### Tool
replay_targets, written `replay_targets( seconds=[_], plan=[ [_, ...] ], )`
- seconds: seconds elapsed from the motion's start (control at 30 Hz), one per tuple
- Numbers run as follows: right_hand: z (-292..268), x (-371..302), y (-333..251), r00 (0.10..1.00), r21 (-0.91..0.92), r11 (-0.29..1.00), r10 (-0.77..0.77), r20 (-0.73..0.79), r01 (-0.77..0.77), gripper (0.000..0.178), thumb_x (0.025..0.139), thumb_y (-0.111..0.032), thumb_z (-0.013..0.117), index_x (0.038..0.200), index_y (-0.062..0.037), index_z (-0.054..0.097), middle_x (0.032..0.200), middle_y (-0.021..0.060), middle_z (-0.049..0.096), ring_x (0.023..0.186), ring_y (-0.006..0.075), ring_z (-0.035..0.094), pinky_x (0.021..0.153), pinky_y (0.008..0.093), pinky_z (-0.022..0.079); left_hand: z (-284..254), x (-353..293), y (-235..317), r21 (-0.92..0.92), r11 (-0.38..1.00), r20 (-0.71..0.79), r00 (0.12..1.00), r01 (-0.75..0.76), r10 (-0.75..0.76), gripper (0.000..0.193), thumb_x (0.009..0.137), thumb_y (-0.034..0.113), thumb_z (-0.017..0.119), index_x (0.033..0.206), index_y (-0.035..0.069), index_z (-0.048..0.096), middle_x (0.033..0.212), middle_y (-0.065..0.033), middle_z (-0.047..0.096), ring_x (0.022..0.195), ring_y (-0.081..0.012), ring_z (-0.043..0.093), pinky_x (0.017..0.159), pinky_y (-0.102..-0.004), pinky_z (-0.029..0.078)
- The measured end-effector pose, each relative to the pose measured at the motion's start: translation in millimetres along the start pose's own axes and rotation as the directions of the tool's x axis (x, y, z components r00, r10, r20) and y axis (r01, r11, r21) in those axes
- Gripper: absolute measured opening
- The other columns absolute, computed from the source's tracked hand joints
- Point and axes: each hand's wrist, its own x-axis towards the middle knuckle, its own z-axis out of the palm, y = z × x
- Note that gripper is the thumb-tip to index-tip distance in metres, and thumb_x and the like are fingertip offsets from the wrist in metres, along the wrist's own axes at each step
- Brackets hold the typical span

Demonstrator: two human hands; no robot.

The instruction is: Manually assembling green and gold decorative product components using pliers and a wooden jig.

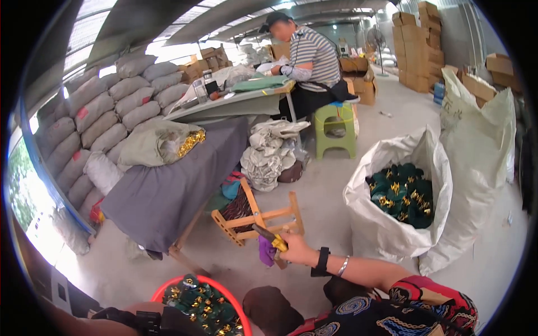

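Observation:
My right hand [298,250] is closed around a pair of pliers [273,238] with yellow grips, held up in front of a wooden folding stool [260,215]. A black band and a light bracelet circle that wrist. Beside the pliers shows a purple cloth-like item [267,251], partly hidden by the hand. At the lower left, part of my left arm [106,325] appears with a black strapped item; the hand itself is not visible. Next to it stands a red basin [238,305] filled with dark green pieces with gold parts [196,305].
A white woven sack [386,232] of similar green-and-gold pieces stands right, beside a taller sack [476,151]. A cloth-covered table [168,190] is left. Beyond it, another person [314,56] sits on a green stool [335,126] at a worktable. Stacked sacks [101,106] line the left.

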Motion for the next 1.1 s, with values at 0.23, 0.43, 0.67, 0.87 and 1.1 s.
replay_targets(
  seconds=[0.23, 0.43, 0.67, 0.87, 1.1],
  plan=[
    [-2.8, 1.4, 13.9, 0.993, -0.115, 0.987, -0.115, 0.005, 0.115, 0.051, 0.073, -0.02, 0.065, 0.121, -0.0099, 0.053, 0.096, 0.0211, 0.058, 0.087, 0.0351, 0.057, 0.074, 0.041, 0.048, -27.1, 56.3, -20.1, 0.105, 0.97, 0.057, 0.976, -0.217, 0.212, 0.071, 0.076, 0.029, 0.061, 0.132, -0.008, 0.039, 0.123, -0.0208, 0.053, 0.113, -0.0279, 0.053, 0.093, -0.0348, 0.042],
    [6.0, -29.8, 35.6, 0.999, -0.011, 1.0, -0.026, 0.032, 0.027, 0.041, 0.066, -0.027, 0.072, 0.095, -0.0019, 0.057, 0.092, 0.0196, 0.058, 0.086, 0.035, 0.056, 0.076, 0.0406, 0.047, -82.6, 148.0, 20.4, 0.27, 0.799, 0.032, 0.834, -0.537, 0.55, 0.07, 0.076, 0.03, 0.061, 0.132, -0.008, 0.04, 0.123, -0.0209, 0.052, 0.112, -0.0283, 0.053, 0.094, -0.0352, 0.041],
    [50.4, -17.3, 51.6, 0.997, 0.681, 0.728, 0.06, 0.052, -0.079, 0.014, 0.079, -0.011, 0.064, 0.092, -0.0057, 0.06, 0.08, 0.0068, 0.06, 0.071, 0.0212, 0.059, 0.064, 0.0338, 0.049, -114.5, 124.2, 3.2, 0.327, 0.752, -0.011, 0.794, -0.572, 0.608, 0.069, 0.077, 0.03, 0.06, 0.131, -0.008, 0.041, 0.124, -0.0209, 0.051, 0.112, -0.0287, 0.053, 0.095, -0.0357, 0.041],
    [-6.5, -1.1, 12.8, 0.995, -0.067, 0.993, -0.098, 0.021, 0.099, 0.037, 0.065, -0.017, 0.066, 0.098, -0.0043, 0.059, 0.091, 0.0169, 0.058, 0.088, 0.0367, 0.053, 0.077, 0.0422, 0.046, -101.4, -19.8, -48.6, 0.492, 0.854, -0.047, 0.975, -0.166, 0.217, 0.068, 0.077, 0.031, 0.059, 0.131, -0.008, 0.042, 0.125, -0.021, 0.051, 0.112, -0.029, 0.053, 0.096, -0.0361, 0.04],
    [5.7, 11.9, 7.3, 0.994, 0.062, 0.996, 0.06, 0.086, -0.065, 0.035, 0.061, -0.007, 0.066, 0.094, 0.0003, 0.057, 0.083, 0.0153, 0.054, 0.076, 0.0318, 0.052, 0.069, 0.0358, 0.044, -105.6, -132.1, -8.2, 0.559, 0.78, -0.03, 0.947, 0.282, -0.321, 0.067, 0.077, 0.031, 0.059, 0.13, -0.007, 0.043, 0.126, -0.021, 0.05, 0.112, -0.0294, 0.053, 0.096, -0.0366, 0.04]
  ],
)
